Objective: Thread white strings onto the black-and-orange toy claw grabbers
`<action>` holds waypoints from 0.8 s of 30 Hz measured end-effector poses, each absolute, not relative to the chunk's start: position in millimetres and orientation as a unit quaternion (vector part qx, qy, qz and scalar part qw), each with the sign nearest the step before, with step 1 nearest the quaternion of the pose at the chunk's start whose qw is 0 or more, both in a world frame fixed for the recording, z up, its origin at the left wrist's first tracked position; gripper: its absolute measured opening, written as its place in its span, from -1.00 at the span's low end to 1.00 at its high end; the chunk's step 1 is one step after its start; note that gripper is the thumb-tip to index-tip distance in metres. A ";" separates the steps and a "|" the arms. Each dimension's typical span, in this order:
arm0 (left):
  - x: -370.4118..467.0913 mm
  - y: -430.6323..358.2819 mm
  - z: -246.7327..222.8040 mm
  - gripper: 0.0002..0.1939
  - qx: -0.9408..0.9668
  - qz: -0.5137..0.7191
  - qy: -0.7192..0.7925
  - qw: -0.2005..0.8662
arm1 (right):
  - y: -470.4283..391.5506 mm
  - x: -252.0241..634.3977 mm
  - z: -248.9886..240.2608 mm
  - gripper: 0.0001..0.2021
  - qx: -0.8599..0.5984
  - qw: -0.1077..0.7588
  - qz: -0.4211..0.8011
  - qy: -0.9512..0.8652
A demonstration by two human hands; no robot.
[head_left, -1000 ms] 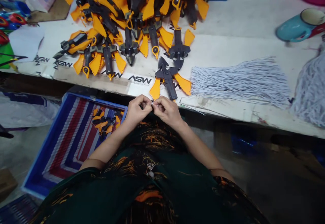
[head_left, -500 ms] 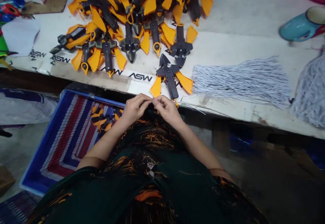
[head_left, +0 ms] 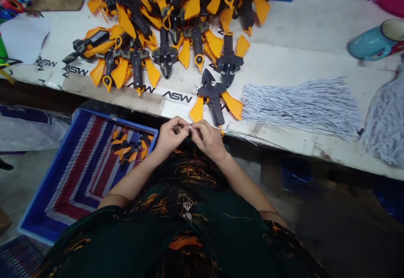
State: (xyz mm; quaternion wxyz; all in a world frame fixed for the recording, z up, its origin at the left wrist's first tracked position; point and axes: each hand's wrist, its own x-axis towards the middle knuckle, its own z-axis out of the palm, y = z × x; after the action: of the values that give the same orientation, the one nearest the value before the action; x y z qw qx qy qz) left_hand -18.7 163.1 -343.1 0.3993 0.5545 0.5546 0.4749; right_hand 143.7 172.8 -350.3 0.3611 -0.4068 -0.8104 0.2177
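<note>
At the table's front edge my left hand (head_left: pixel 172 136) and my right hand (head_left: pixel 208 138) meet, fingertips pinched together on a thin pale string. Most of the string is hidden by the fingers. A loose string end (head_left: pixel 246 138) sticks out to the right of my right hand. Just beyond my fingers lies a black plastic bird-shaped toy (head_left: pixel 215 104) with orange wings, an orange loop at its near end beside my right hand. To its right a flat bundle of grey-white strings (head_left: pixel 296 106) is spread on the table.
Similar black and orange toys (head_left: pixel 135 17) are heaped at the back. A blue striped-lined crate (head_left: pixel 47 194) below left holds several small toys (head_left: pixel 131 146). A turquoise mug (head_left: pixel 369 44) lies at right, near another string bundle (head_left: pixel 385 122). White paper (head_left: pixel 25 38) lies far left.
My hands stay together at the table edge, their fingers shifted slightly, with a bit of pale string now showing between them. The whole view has moved a little.
</note>
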 end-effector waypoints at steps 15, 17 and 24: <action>-31.2 165.8 -348.9 -0.87 0.717 0.441 0.474 0.256 | 169.6 139.4 -345.0 -0.74 -0.471 0.370 0.495 -0.629; -27.7 166.5 -348.1 -0.86 0.681 0.436 0.515 0.285 | 169.2 139.4 -346.3 -0.73 -0.468 0.378 0.504 -0.619; -14.3 165.0 -349.8 -0.94 0.642 0.409 0.594 0.261 | 170.2 144.4 -351.6 -0.83 -0.457 0.359 0.259 -0.772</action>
State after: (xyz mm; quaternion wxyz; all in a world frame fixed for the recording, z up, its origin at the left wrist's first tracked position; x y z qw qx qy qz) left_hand -14.3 165.0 -349.8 0.2615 0.6416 0.5936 0.4094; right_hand 144.4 170.2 -351.6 0.3585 -0.4570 -0.7717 0.2591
